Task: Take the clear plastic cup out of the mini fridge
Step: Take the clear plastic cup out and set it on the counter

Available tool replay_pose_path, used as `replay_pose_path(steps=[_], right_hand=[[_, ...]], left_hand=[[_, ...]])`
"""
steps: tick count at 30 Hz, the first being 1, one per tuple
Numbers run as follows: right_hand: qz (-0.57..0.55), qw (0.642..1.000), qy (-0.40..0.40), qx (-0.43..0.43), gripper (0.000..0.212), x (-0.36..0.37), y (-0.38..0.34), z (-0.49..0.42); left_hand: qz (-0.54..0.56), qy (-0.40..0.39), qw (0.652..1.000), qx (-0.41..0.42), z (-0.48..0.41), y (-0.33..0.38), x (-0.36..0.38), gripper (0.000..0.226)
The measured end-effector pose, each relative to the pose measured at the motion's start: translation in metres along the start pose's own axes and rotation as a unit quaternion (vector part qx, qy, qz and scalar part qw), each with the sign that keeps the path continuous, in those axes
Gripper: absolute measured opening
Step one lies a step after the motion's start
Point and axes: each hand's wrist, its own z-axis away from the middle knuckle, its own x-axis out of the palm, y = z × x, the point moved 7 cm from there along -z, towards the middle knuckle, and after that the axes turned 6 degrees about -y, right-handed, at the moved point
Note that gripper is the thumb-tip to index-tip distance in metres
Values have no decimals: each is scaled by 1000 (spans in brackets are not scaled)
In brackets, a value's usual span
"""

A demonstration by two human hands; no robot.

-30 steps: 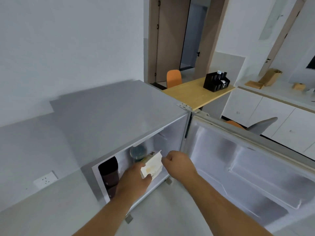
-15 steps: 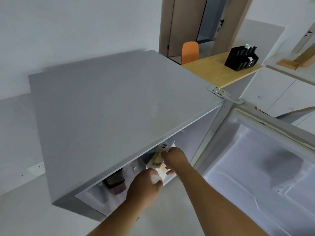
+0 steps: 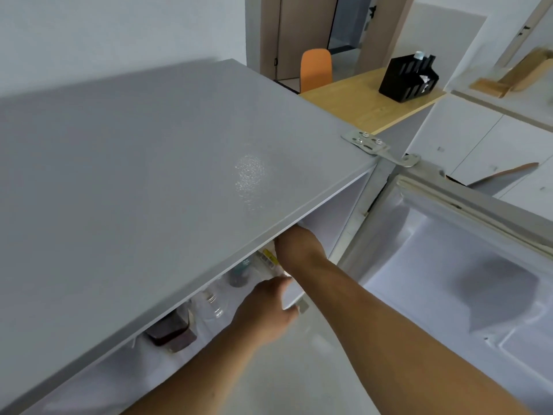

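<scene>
Head view: compared with half a second ago, the camera sits closer over the fridge [image 3: 167,187], whose grey top now fills more of the frame and hides more of the opening beneath its front edge. The right hand [image 3: 294,245] has gone deeper in; its fingers are now hidden under that edge, so whether they are spread or closed on anything cannot be told. The left hand [image 3: 266,310] has stayed at the mouth of the fridge, just below the right wrist, with its fingers curled against a white carton [image 3: 288,290]; it looks clamped on the carton's lower end, though blur makes the grip unsure. The carton's printed top [image 3: 267,259] shows just left of the right wrist.

The cup [image 3: 212,302] stands inside the fridge, left of the left hand and apart from both hands. It is clear and blurred, with faint ridges near its top, and the white fridge floor shows through it. Left of the cup, under the fridge's front edge, sits a dark brown container [image 3: 170,332]. Right of the cup and farther back is a bluish-grey round thing [image 3: 239,274], too blurred to name.

The door [image 3: 449,265] swings open to the right of the fridge, its white inner liner facing up.
</scene>
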Motion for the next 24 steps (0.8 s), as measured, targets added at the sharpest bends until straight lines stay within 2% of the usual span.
replay_pose_path(steps=[2,5,7,9,10,12,13,15,16,18,20,24], right_hand=[[6,1000,7,-21,42,-1,-5,-5],[9,1000,21,-19,40,-6,-5,-2],[3,996,88,-12,32,-17,-4,10],[-24,986,161,-30,28,-25,-8,28],[-54,982,177,-42,25,-24,-10,35],[-150,976,154,-29,23,-13,-13,38],[-204,971,124,-11,28,-6,-14,35],[-297,952,70,12,38,8,-18,30],[-329,942,55,19,41,13,-21,27],[-375,926,23,42,41,23,-23,21],[-407,911,-13,68,39,32,-21,17],[-429,901,-6,59,40,33,-17,30]], left_hand=[[-5,23,1000,1,-7,3,-2,54],[-9,30,1000,3,-8,7,-5,50],[-1,59,998,-1,2,4,-12,35],[45,151,987,-34,21,-9,-30,13],[100,218,969,-65,31,-19,-42,7],[214,345,905,-128,53,-42,-65,3],[251,380,876,-162,57,-51,-72,17],[306,380,845,-218,54,-60,-80,38],[325,366,840,-233,48,-62,-82,39],[339,333,845,-247,36,-63,-85,32],[319,309,865,-234,28,-61,-92,30],[295,325,870,-227,40,-61,-96,33]])
